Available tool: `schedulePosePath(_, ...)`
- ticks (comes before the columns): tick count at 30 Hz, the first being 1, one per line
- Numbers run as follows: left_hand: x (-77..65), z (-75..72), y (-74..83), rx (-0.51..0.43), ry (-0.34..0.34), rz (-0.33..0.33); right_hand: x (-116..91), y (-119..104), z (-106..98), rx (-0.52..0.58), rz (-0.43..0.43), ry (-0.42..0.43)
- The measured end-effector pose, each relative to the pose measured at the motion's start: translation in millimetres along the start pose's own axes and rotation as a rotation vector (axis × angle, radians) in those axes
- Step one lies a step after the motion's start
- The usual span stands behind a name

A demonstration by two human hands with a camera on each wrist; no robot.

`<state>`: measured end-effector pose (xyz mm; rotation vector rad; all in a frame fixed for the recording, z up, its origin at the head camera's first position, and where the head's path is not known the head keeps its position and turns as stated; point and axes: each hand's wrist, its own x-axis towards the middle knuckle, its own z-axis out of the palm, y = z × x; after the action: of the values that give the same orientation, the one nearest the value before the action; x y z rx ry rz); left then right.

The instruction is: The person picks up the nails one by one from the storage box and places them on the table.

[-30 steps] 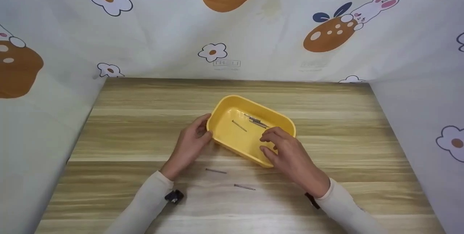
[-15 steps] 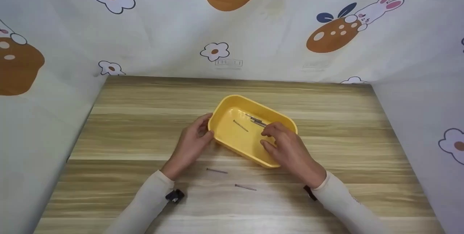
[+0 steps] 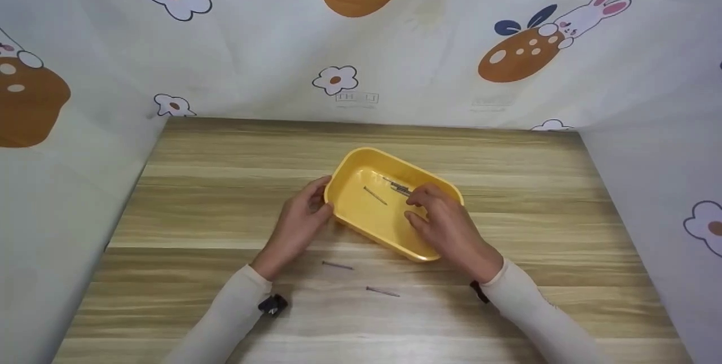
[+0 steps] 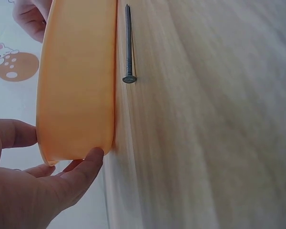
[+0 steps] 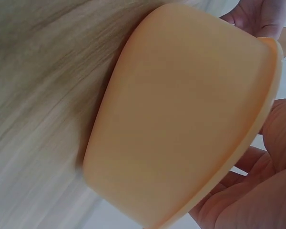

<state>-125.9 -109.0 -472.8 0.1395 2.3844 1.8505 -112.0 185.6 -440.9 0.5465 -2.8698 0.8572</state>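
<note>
A yellow plastic tray (image 3: 372, 228) sits at an angle on the wooden table. My left hand (image 3: 299, 217) grips its left end, with thumb and fingers spread around the corner; the left wrist view shows fingertips (image 4: 96, 153) against the tray's outer wall. Over the right part of the tray reaches my right hand (image 3: 448, 226), its fingers bent and the thumb apart from them. Its fingertips are right at a small cluster of nails (image 3: 398, 186), covering their right ends. One more nail (image 3: 375, 195) lies separately on the tray floor. The right wrist view mostly shows the tray's outer wall (image 5: 176, 109).
Two loose nails lie on the table in front of the tray, one nearer it (image 3: 337, 265) and the other (image 3: 383, 292) closer to me. Patterned cloth walls (image 3: 254, 42) enclose the table (image 3: 225, 149) at the back and both sides.
My right hand has shifted slightly forward inside the tray, and its fingers now overlap the nail cluster. The left hand keeps its grip; the whole view has drifted slightly.
</note>
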Motion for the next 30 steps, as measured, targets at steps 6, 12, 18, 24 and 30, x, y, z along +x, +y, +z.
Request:
schedulePosePath(6,-0.3,-0.2,-0.2,-0.005,-0.007,-0.005,4.6,2.3,3.2,-0.014,-0.019,0.009)
schedulePosePath(12,-0.2,-0.3,-1.3,-0.019,-0.003,0.011,9.2,1.5,6.1,-0.036,-0.031,-0.006)
schedulePosePath(18,-0.3,0.5,-1.2,-0.040,-0.006,0.045,13.7,-0.3,6.2,-0.072,-0.029,-0.041)
schedulePosePath(24,-0.4,0.5,1.0,-0.019,-0.003,0.030,17.5,-1.3,4.5,-0.098,-0.063,-0.068)
schedulePosePath(30,-0.7,-0.3,1.0,-0.015,-0.002,0.033,23.9,2.0,7.0,-0.101,-0.090,-0.102)
